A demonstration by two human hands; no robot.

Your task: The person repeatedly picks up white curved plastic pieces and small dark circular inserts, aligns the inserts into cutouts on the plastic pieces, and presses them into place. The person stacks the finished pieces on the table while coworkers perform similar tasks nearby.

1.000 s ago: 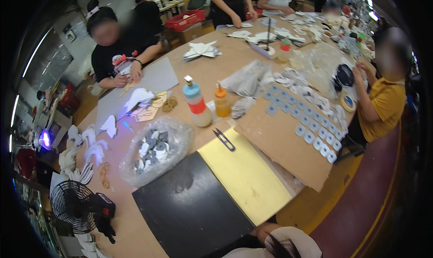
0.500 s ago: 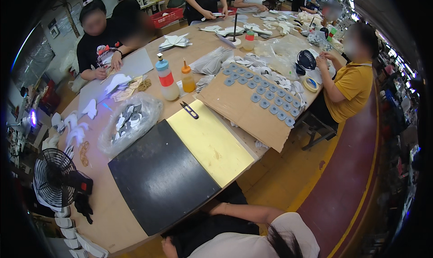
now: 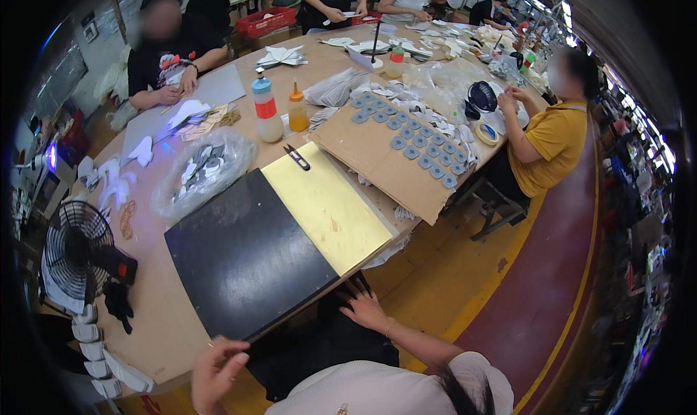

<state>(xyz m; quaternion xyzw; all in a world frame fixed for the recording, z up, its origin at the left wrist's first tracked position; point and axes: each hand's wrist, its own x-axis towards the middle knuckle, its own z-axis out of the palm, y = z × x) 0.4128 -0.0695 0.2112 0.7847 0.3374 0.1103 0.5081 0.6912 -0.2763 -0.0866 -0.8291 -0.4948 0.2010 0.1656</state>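
My left hand (image 3: 215,375) is raised just in front of the table's near edge, its fingers loosely bent and apart with nothing in them. Beside the table edge, my right hand (image 3: 365,312) lies with fingers spread over the black cloth on my lap. Closest to both hands is a black mat (image 3: 250,255) on the table. A yellow sheet (image 3: 334,212) adjoins its right side, and dark thread snips (image 3: 297,157) rest at the far end of that sheet. Neither hand touches the mat.
A bag of cut pieces (image 3: 203,172), a glue bottle (image 3: 267,114) and an orange-capped bottle (image 3: 298,110) stand beyond the mat. Cardboard (image 3: 385,153) with grey pieces overhangs the right edge. A fan (image 3: 80,248) is at left. Co-workers sit around the table.
My left hand has come up from my lap to the table's near edge. My right hand has emerged from beneath the edge, fingers now spread. The view has shifted slightly.
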